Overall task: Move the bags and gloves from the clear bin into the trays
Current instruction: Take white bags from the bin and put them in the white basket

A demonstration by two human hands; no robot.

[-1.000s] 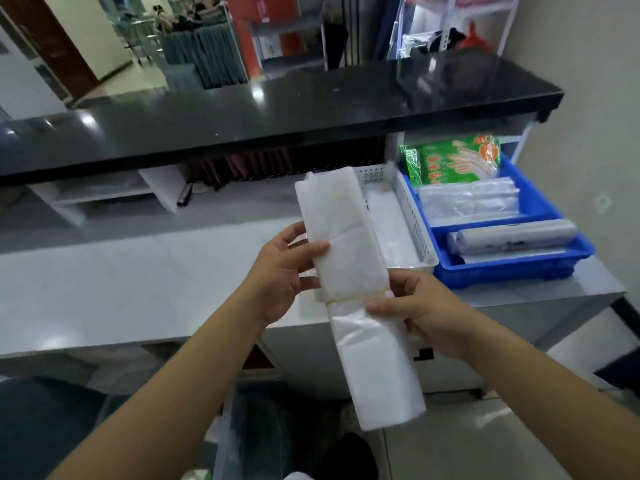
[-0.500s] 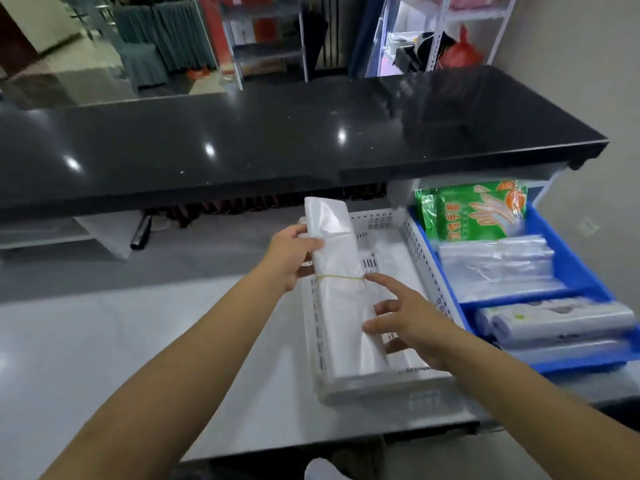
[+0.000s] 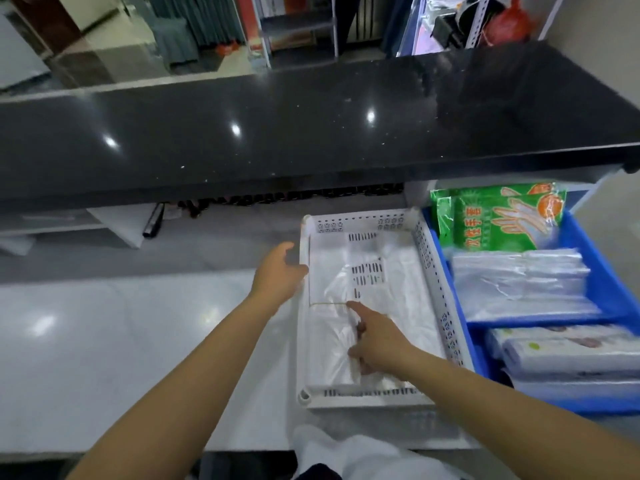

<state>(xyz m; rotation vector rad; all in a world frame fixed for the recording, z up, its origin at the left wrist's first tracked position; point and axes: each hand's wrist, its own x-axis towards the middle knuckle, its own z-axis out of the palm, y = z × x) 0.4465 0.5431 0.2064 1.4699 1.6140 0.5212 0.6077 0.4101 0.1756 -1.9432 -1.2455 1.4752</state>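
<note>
1. On the pale tabletop (image 3: 121, 341), a white tray (image 3: 431, 271) with holes in its walls sits just beside a blue tray (image 3: 602, 282).
2. A flat bundle of clear bags (image 3: 329, 351) with a thin rubber band round it lies inside the white tray, along its left side.
3. The left hand (image 3: 278, 275) rests at the tray's left wall, fingers loose and spread, holding nothing.
4. The right hand (image 3: 377, 341) lies on top of the bundle. Its pointing finger is straight, its other fingers look a bit curled against the plastic. I cannot tell for sure if they pinch it; it looks more like pressing.
5. The blue tray already holds a green pack of gloves (image 3: 498, 216), a stack of clear bags (image 3: 519, 282) and some rolled packs (image 3: 571, 351) in front.
6. I think the step is: put this bundle down flat in the white tray. It looks almost done.
7. Next, both hands should let go and reach back for more things. The clear bin is not in sight here, so the person may need to look down.
8. One second ago, both hands held the bundle up in the air, in front of the trays.
9. Half a second ago, the left hand gripped its top end while it came down into the tray. Now the bundle lies flat and the left hand has let go.
</note>
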